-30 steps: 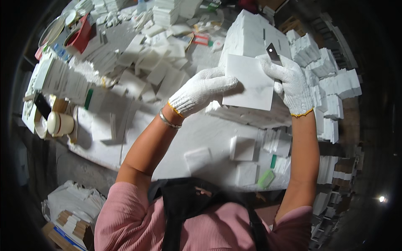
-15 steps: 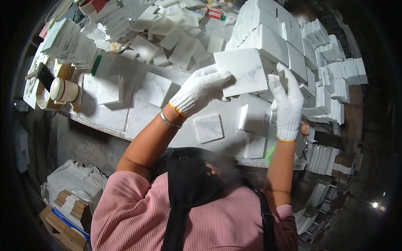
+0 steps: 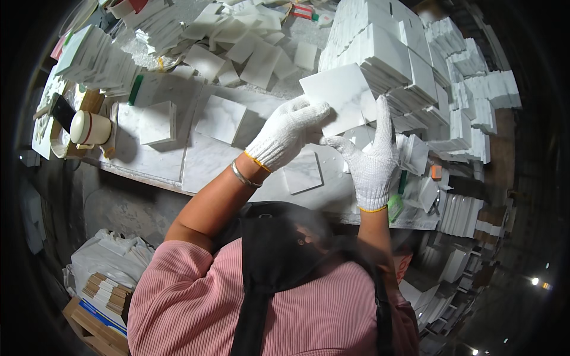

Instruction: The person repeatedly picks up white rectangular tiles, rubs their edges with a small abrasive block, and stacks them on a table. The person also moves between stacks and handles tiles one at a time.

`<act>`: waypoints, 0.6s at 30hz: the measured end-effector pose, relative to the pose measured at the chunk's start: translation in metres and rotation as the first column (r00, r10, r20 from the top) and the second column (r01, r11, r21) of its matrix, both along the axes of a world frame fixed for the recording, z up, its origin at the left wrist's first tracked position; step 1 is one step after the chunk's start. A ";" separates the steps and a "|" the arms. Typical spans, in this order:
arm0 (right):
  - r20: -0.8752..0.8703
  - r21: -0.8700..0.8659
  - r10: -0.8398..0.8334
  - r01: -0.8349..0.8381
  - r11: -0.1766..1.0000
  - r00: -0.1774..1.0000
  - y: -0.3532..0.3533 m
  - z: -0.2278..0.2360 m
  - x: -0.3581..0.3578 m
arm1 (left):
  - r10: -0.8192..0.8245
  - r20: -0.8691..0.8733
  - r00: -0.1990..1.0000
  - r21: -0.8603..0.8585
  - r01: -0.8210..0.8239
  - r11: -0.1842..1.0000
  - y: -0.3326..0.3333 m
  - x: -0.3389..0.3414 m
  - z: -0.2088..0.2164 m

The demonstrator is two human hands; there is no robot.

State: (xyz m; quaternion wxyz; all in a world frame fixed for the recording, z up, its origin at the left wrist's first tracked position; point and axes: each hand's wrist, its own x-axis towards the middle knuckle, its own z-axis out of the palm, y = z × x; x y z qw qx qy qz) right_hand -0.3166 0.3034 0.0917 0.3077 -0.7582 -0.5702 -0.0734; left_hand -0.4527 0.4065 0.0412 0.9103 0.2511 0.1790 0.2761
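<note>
A square white marble tile [image 3: 341,98] with grey veining is held up, tilted, above the worktable. My left hand [image 3: 288,127], in a white knitted glove, is closed on the tile's left edge, its thumb over the face. My right hand [image 3: 375,157], gloved alike, is at the tile's lower right corner. Its index finger stretches up along the right edge and its thumb is spread towards the lower edge; the other fingers are partly hidden. Beneath the hands a similar tile [image 3: 301,172] lies flat on the table.
Tall stacks of marble tiles [image 3: 380,53] rise at the back right. Loose tiles [image 3: 261,62] lie heaped at the back. Two low tile piles [image 3: 219,118] [image 3: 157,123] sit to the left, near a cream lidded container [image 3: 90,127]. A green object [image 3: 395,207] lies by the front edge.
My right hand has moved left and inward, from beside the tile to its lower right corner. The held tile has tilted slightly; my left hand keeps its grip.
</note>
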 end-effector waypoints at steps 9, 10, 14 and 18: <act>-0.247 0.053 0.016 -0.003 0.999 0.969 -0.004 -0.002 0.006 | -0.029 -0.005 1.000 0.010 0.029 1.000 -0.007 -0.006 -0.010; -0.293 0.063 0.034 -0.016 0.998 0.955 -0.005 -0.003 0.009 | -0.030 -0.009 1.000 0.005 0.030 1.000 -0.008 -0.006 -0.009; -0.474 0.069 0.022 0.012 0.998 0.880 -0.008 0.003 0.013 | -0.030 -0.019 0.999 0.006 0.030 1.000 -0.013 -0.007 -0.007; -0.575 0.057 -0.019 0.064 0.996 0.818 -0.012 0.009 0.015 | -0.042 -0.004 0.999 -0.005 0.042 0.999 -0.019 -0.008 -0.006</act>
